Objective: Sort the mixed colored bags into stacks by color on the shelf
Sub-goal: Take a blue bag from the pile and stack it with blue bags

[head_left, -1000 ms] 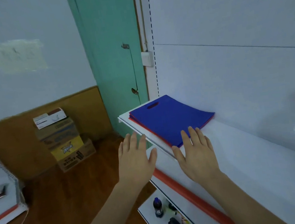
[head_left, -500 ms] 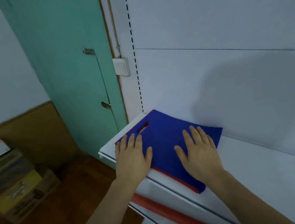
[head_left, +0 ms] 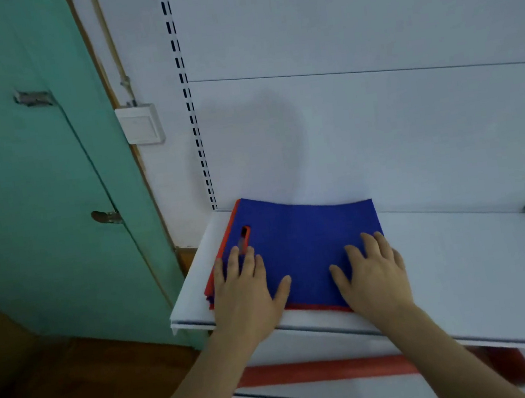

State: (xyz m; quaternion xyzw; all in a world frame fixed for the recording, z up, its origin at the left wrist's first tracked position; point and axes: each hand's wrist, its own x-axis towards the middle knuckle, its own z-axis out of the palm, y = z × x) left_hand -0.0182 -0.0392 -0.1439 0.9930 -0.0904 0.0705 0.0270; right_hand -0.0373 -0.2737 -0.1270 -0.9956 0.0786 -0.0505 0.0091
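- White shelf (head_left: 462,273) runs beneath both our hands, green door (head_left: 39,193) off to their left.
- Stack of bags (head_left: 306,246), blue on top, red edges below, lies at the shelf's left end under our palms.
- Left hand (head_left: 244,292) presses flat, fingers straight, beside the handle slot (head_left: 245,235).
- Right hand (head_left: 374,272) presses flat too, holding nothing.
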